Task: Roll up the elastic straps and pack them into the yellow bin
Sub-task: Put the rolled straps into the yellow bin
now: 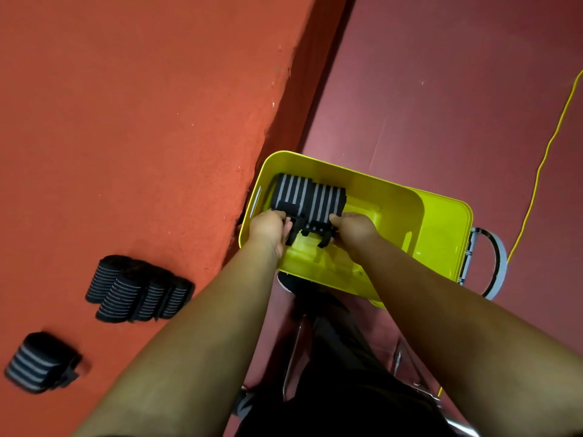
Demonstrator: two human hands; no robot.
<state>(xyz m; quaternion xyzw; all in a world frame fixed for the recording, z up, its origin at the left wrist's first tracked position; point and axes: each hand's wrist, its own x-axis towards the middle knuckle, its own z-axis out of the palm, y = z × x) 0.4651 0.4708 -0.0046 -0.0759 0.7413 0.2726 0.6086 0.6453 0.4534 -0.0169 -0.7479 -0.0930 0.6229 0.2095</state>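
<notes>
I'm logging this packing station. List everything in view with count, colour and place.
yellow bin: one, bright yellow, beside the table's edge
straps in bin: at least two rolls, black with grey stripes, at the bin's left end
straps on table: about four rolls, same colours, clustered, blurred
single strap: one roll, same colours, apart at the table's near left
table: one, orange-red, left
floor: maroon, right
cable: one, yellow, across the floor at right
handle: one, grey, on yellow casing right of the bin
left hand: grips the black strap ends in the bin
right hand: grips them too
</notes>
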